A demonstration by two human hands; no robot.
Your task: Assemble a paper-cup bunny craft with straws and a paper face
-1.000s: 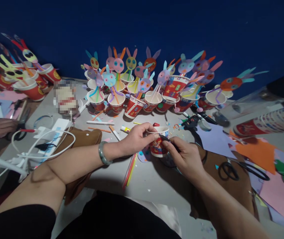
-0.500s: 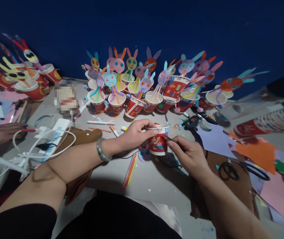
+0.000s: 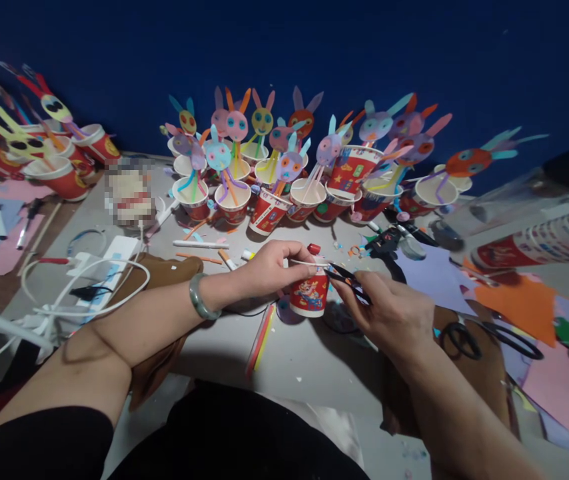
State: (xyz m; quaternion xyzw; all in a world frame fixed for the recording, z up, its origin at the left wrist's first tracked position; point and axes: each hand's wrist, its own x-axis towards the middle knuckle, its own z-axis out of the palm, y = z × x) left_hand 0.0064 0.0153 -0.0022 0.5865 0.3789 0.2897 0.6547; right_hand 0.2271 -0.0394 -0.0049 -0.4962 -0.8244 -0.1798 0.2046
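Note:
My left hand [image 3: 280, 268] pinches the rim of a red printed paper cup [image 3: 309, 297], with its thumb and fingers closed there. The cup is held above the table, its rim seen nearly edge-on. A small red piece shows just beyond the rim; whether it belongs to the cup I cannot tell. In my right hand [image 3: 389, 307] is a pair of black-handled scissors [image 3: 350, 283], its tip at the right side of the rim. Below the cup, partly hidden, lies a purple paper rabbit face [image 3: 287, 311].
Several cups with paper rabbits [image 3: 233, 203] stand along the blue wall. Red and yellow strips [image 3: 260, 339] lie in front. White cables [image 3: 59, 293] and a power strip [image 3: 114, 267] are left. Larger scissors [image 3: 464, 339], orange paper [image 3: 519, 307] and stacked cups [image 3: 524, 250] are right.
The cup has tipped and shifted slightly left, so its opening no longer shows. My right hand has turned, bringing the scissors into view at the rim. Another person's hand has left the left edge.

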